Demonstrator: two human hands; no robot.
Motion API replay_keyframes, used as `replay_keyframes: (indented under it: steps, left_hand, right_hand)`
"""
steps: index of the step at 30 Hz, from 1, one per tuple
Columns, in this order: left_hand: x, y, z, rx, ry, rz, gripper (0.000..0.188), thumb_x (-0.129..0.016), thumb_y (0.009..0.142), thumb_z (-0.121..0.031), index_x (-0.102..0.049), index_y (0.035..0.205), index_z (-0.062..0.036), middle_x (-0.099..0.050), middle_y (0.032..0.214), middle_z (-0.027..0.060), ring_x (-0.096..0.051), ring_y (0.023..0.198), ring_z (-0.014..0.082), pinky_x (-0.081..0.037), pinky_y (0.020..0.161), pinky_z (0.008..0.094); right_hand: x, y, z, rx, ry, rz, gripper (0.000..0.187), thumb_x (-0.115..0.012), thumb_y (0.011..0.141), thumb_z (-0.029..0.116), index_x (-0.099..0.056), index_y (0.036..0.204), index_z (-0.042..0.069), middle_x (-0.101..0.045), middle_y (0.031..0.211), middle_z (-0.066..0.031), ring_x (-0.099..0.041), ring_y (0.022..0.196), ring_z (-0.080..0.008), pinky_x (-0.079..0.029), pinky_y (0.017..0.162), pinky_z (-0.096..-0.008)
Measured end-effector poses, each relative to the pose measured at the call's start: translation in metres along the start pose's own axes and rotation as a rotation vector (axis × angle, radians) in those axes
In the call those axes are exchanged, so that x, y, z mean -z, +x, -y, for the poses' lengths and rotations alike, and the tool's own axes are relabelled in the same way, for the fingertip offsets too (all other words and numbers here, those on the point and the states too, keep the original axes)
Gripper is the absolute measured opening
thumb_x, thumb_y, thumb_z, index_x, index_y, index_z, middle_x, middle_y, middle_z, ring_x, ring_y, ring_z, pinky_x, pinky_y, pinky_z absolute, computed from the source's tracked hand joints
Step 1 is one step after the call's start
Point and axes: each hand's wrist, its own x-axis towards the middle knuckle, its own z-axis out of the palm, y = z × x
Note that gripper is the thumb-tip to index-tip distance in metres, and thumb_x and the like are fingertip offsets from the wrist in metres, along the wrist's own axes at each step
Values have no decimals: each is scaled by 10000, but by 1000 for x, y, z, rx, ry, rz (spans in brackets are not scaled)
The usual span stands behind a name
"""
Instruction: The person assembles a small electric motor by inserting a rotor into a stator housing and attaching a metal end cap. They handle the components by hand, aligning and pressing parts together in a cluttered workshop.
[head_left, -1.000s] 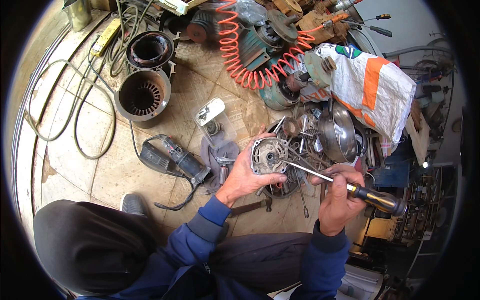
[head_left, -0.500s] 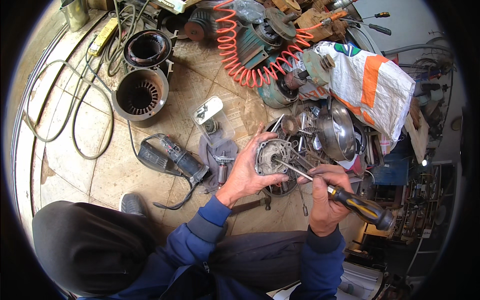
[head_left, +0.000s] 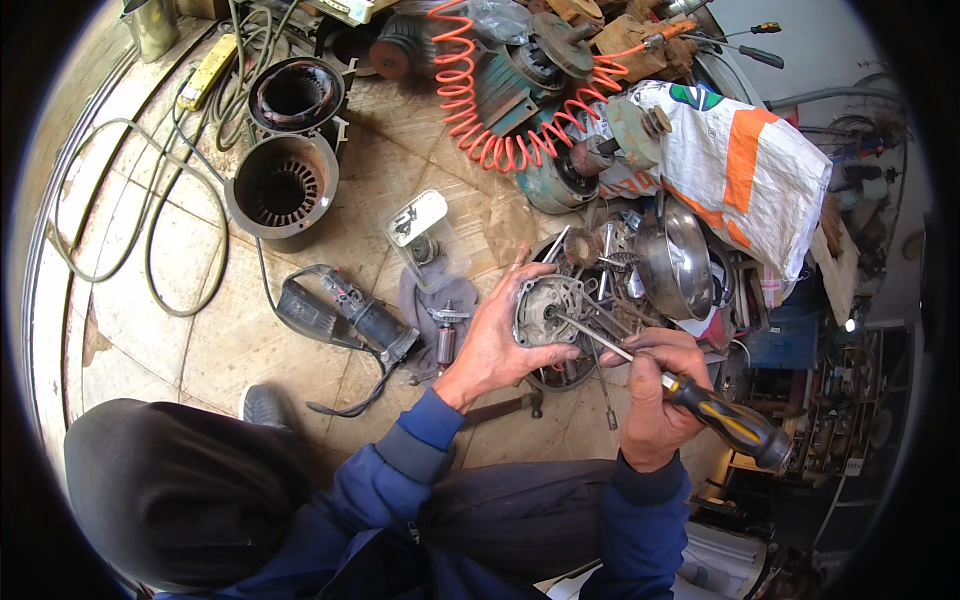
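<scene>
My left hand (head_left: 497, 335) is closed around a round grey metal housing (head_left: 548, 308), tilted so its open, greasy inside shows. In my right hand (head_left: 663, 402) is a screwdriver (head_left: 725, 418) with a black and yellow handle. Its long shaft slants up and left, and the tip reaches into the middle of the housing, at a central hole. Whether the tip bears on anything there is too small to tell. Under and behind the housing stands a basin of loose metal parts and tools (head_left: 605, 255), partly hidden by my hands.
An angle grinder body (head_left: 370, 318) lies at left, beside a motor armature (head_left: 445, 340) on a grey rag. A hammer (head_left: 500, 410) lies near my left wrist. Beyond are a clear plastic box (head_left: 428, 240), motor casings (head_left: 283, 190), an orange coiled hose (head_left: 455, 90), a steel pot (head_left: 677, 262) and a white sack (head_left: 740, 170).
The screwdriver handle and my right hand have shifted slightly right and down, with the tip still in the housing. My left hand and the housing stay almost in place.
</scene>
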Motion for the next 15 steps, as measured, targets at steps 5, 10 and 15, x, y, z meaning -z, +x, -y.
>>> replay_keyframes:
  steps: [5, 10, 15]
  left_hand:
    - [-8, -2, 5, 98, -353, -64, 1015, -946, 671, -155, -371, 1489, 18, -607, 1260, 80, -585, 1142, 141, -462, 1041, 313]
    - [1, 1, 0, 159, -351, -166, 827, -909, 728, -135, -452, 1400, 18, -653, 1160, 53, -622, 1048, 128, -518, 953, 297]
    - [0, 4, -23, 94, -364, -236, 581, -861, 759, -121, -560, 1241, 3, -676, 1073, 47, -620, 936, 108, -526, 875, 293]
  right_hand:
    - [-1, 2, 2, -52, 188, -236, 137, -575, 988, 107, -537, 976, -24, -618, 961, -193, -667, 718, -230, -559, 729, -337]
    - [11, 2, -10, -214, 90, -244, 190, -549, 1041, 143, -527, 995, -40, -598, 981, -158, -654, 685, -201, -572, 655, -304]
    - [8, 12, -20, -525, -23, -102, 199, -625, 1004, 125, -584, 889, -32, -611, 684, -58, -636, 610, -130, -518, 585, -269]
